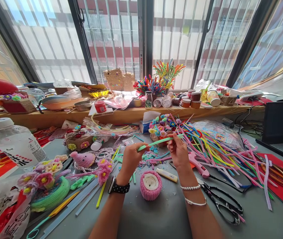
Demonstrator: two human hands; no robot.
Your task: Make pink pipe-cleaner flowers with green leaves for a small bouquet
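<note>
A light green pipe cleaner (pixel 159 141) stretches between my two hands above the grey table. My left hand (pixel 133 157) is closed on its left end, which pokes out past the fingers. Near the other end, my right hand (pixel 178 150) pinches it between thumb and fingers. Below and between my wrists stands a round pink fuzzy pot (pixel 151 194) with a white lining inside. A cream-coloured tube (pixel 167 175) lies just behind the pot. Beside my right wrist rests a pink glue gun (pixel 198 165) with a black cord.
Black-handled scissors (pixel 224 202) lie right of my right forearm. A heap of coloured pipe cleaners (pixel 211 142) spreads across the right side. Fuzzy flowers (pixel 44 179), glue sticks (pixel 71 207) and a plastic bottle (pixel 17 142) occupy the left. A laptop (pixel 282 124) stands far right; jars line the windowsill (pixel 121 116).
</note>
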